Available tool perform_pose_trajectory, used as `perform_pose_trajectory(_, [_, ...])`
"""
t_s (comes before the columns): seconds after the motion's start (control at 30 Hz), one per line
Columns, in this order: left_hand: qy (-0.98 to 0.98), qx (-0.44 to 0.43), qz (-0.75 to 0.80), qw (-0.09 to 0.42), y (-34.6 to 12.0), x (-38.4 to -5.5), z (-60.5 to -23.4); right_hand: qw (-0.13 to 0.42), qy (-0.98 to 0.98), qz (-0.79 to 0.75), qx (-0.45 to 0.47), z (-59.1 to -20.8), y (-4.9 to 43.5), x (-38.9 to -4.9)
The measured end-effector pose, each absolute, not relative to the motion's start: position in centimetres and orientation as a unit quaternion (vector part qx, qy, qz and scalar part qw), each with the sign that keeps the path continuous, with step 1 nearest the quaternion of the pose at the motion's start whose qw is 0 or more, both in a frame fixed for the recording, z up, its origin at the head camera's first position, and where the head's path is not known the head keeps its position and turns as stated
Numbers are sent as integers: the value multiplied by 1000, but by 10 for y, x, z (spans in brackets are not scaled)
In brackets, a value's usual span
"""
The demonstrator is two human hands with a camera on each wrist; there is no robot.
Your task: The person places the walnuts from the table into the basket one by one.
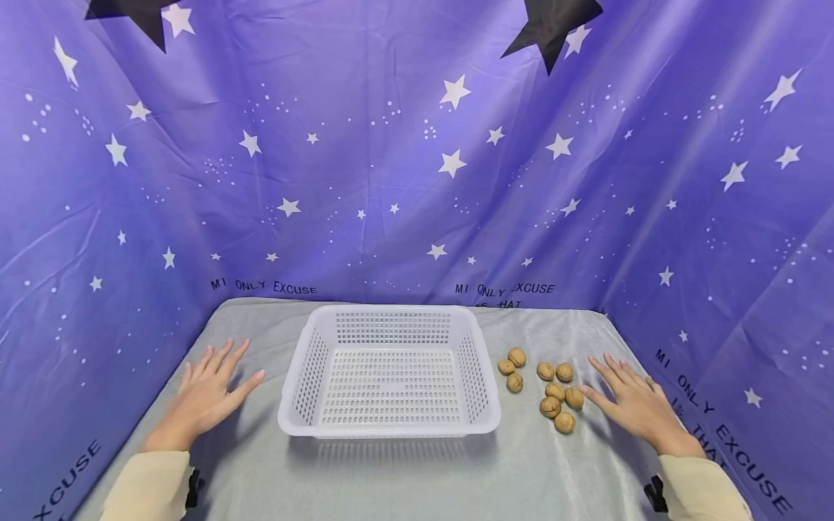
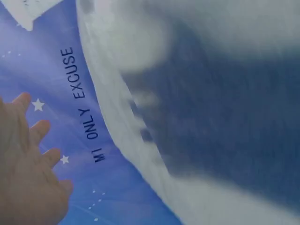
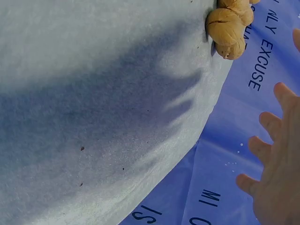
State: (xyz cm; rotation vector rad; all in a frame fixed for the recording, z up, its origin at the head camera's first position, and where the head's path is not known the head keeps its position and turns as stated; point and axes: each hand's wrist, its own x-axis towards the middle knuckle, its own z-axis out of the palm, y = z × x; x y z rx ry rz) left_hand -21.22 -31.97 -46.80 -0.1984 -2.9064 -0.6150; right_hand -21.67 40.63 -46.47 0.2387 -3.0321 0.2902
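Note:
A white perforated plastic basket [image 1: 389, 317] stands empty in the middle of the grey table. Several walnuts [image 1: 546, 388] lie in a loose cluster just right of it; two of them show in the right wrist view as walnuts [image 3: 228, 28]. My left hand [image 1: 208, 391] rests flat on the cloth left of the basket, fingers spread and holding nothing; it shows as the left hand [image 2: 26, 178] at the frame's lower left. My right hand [image 1: 628, 401] lies flat right of the walnuts, its thumb tip close to the nearest nut, holding nothing; the wrist view shows the right hand [image 3: 276, 164] at the right edge.
A grey cloth covers the table [image 1: 391, 470]. Purple star-printed fabric [image 1: 417, 181] walls in the back and both sides, close to each hand. Cream sleeves cover both forearms at the bottom corners.

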Motion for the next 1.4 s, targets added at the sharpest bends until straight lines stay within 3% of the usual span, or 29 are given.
perform_pose_trajectory(0.47, [-863,-81,-498,-14,-286,-219,-460,68,-982,147,98,-464,402,-222])
perform_pose_trajectory(1.1, [-758,-65,-647,-42,-262,-221,-478,78,-973,182,122,-465,373,-243])
perform_pose_trajectory(1.4, [-704,-72,-703,-64,-261,-227,-482,69,-954,245,161,-474,359,-270])
